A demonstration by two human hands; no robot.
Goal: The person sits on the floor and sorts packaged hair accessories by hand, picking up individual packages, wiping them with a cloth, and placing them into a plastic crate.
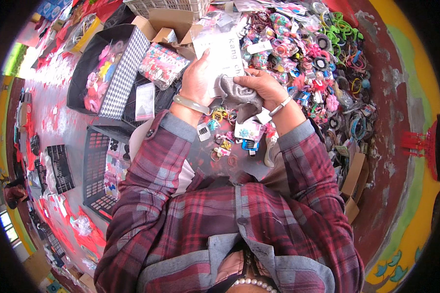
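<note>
Table: a dark, worn surface (pixel 376 161) fills the right and centre of the frame, its edge curving down the right side.
Heap of accessories: a dense pile of hair ties and bands (pixel 322 58) in green, pink, blue and black covers the upper right; mostly small rings and loops, some in clear packets.
Checked box: a black box with a houndstooth side (pixel 124 73) stands in the upper left, holding pink and yellow pieces.
Black crates: 2 slotted plastic trays (pixel 95 171) lie at the left, below the box.
Clear bag: a flat, glossy plastic bag with a white printed label (pixel 220 53) sits at upper centre, its long axis running up and down the frame, slightly tilted to the right.
Grey cloth: a soft, knitted-looking grey piece (pixel 239 97) hangs crumpled at centre frame, just below the bag; its bulk droops toward the lower edge, long axis roughly vertical.
Left hand: the left hand (pixel 196 78), with a pale bangle at the wrist, grasps the clear bag from the left, thumb up along its edge.
Right hand: the right hand (pixel 261 84), a beaded bracelet at the wrist, is clenched on the top of the grey cloth.
Small items: loose clips and rings (pixel 225 146) lie on the table under the hands.
</note>
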